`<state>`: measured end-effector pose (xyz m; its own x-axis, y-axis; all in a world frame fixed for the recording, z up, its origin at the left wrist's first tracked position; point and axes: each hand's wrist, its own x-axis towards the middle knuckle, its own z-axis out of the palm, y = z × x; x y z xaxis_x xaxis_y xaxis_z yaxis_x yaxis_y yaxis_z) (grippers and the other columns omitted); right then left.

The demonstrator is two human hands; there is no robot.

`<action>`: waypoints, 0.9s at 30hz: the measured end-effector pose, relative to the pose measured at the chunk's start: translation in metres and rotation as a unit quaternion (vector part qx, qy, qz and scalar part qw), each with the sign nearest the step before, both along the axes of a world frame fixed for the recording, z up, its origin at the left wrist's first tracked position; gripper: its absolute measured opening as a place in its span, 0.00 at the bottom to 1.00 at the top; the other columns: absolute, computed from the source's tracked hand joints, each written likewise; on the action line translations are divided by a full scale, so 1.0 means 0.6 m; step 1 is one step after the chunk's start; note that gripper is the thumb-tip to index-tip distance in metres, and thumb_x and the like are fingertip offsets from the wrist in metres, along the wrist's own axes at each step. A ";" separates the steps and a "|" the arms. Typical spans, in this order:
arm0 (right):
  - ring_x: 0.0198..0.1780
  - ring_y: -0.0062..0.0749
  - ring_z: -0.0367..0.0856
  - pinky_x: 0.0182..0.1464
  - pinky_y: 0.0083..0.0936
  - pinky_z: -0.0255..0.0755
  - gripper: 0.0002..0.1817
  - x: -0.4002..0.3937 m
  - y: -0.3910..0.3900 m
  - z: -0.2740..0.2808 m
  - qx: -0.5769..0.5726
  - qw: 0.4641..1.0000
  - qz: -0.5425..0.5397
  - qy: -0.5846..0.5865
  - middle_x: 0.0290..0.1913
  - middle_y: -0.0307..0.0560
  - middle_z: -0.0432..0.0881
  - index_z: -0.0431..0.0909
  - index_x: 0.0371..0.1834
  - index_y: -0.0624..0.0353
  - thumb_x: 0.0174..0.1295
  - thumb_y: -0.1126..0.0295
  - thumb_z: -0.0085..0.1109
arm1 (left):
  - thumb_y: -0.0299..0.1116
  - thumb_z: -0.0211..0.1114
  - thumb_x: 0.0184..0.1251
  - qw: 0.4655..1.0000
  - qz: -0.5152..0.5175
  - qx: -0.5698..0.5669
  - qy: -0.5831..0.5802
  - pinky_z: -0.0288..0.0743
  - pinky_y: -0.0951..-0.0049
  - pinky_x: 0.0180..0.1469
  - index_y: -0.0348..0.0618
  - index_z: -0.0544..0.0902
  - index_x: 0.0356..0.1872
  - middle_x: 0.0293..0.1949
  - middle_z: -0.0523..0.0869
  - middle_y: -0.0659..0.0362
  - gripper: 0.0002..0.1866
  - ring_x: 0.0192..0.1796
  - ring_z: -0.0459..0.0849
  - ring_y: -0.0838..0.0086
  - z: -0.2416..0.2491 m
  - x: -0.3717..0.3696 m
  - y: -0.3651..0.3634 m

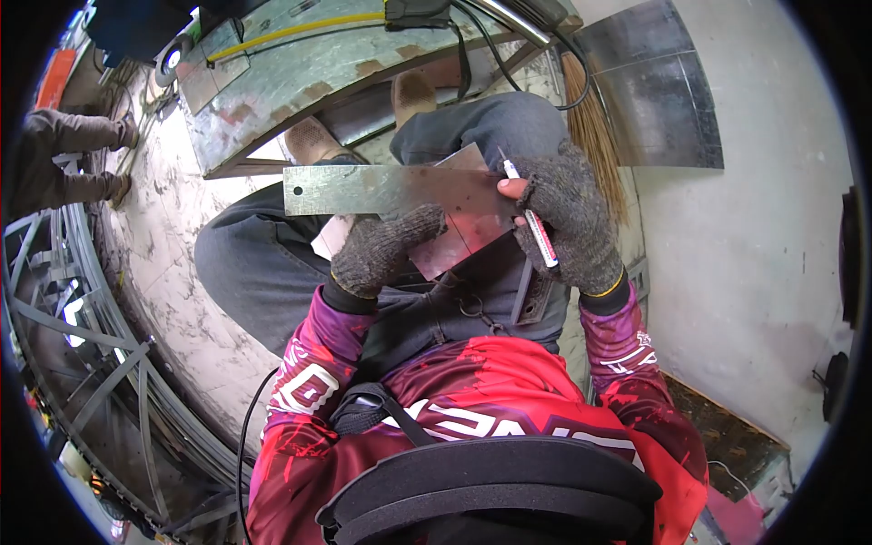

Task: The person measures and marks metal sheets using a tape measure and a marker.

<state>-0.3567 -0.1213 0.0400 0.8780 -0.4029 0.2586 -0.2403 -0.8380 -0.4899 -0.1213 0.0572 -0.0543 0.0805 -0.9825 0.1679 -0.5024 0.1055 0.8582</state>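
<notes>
A seated worker in grey knit gloves and a red-and-purple jersey lays a galvanised steel strip [381,189] across a reddish sheet-metal piece [468,227] held over the lap. The left hand [381,252], at about seven o'clock from the strip, is curled with its fingertips pressing down on the two pieces where they overlap. The right hand [570,222], at three o'clock from the sheet, grips that edge with the thumb on top while clasping a white marker pen [531,218] against the palm, tip pointing up toward twelve o'clock.

The strip appears to be serving as a straightedge. It looks lined up, but no drawn line can be made out on the sheet, and the pen is not at the metal, so the marking seems still to come.

At twelve o'clock stands a bench topped with metal sheet [291,82], with a yellow hose [300,29] lying across it. A broom [595,136] leans at two o'clock beside a curved metal panel [654,91]. Another person's legs [64,159] show at nine o'clock.
</notes>
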 end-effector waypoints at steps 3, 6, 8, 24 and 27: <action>0.61 0.55 0.83 0.75 0.63 0.61 0.26 -0.001 -0.001 -0.001 0.000 1.000 0.002 0.001 0.57 0.53 0.85 0.85 0.60 0.51 0.54 0.75 0.71 | 0.24 0.73 0.58 0.966 0.065 0.107 0.226 0.84 0.58 0.59 0.53 0.91 0.56 0.53 0.93 0.57 0.22 0.56 0.92 0.57 -0.020 -0.010 -0.003; 0.61 0.55 0.84 0.75 0.64 0.61 0.26 -0.001 0.000 0.000 -0.001 1.000 0.003 -0.002 0.57 0.53 0.85 0.85 0.60 0.51 0.54 0.75 0.71 | 0.25 0.73 0.58 0.973 0.062 0.103 0.197 0.83 0.56 0.60 0.54 0.92 0.55 0.53 0.93 0.57 0.22 0.57 0.91 0.56 -0.023 -0.011 -0.002; 0.61 0.54 0.84 0.76 0.65 0.60 0.26 0.000 0.001 0.001 0.006 1.000 -0.001 0.004 0.57 0.52 0.86 0.85 0.60 0.50 0.54 0.75 0.71 | 0.26 0.73 0.58 0.997 0.034 0.048 0.058 0.83 0.55 0.60 0.55 0.92 0.55 0.53 0.93 0.57 0.22 0.57 0.91 0.55 -0.003 -0.003 -0.004; 0.60 0.54 0.84 0.76 0.67 0.61 0.25 -0.002 -0.003 -0.003 -0.004 1.000 0.008 -0.008 0.55 0.52 0.86 0.85 0.59 0.49 0.55 0.73 0.73 | 0.26 0.72 0.63 0.998 0.008 -0.008 -0.061 0.84 0.55 0.58 0.51 0.90 0.55 0.54 0.90 0.52 0.18 0.56 0.89 0.53 0.005 -0.001 -0.010; 0.60 0.55 0.84 0.76 0.66 0.61 0.24 -0.002 -0.003 -0.003 -0.006 1.000 0.003 -0.004 0.55 0.52 0.86 0.86 0.59 0.49 0.56 0.73 0.73 | 0.26 0.72 0.64 0.995 0.001 -0.035 -0.096 0.84 0.55 0.58 0.50 0.90 0.54 0.54 0.90 0.52 0.17 0.56 0.89 0.53 0.001 0.001 -0.012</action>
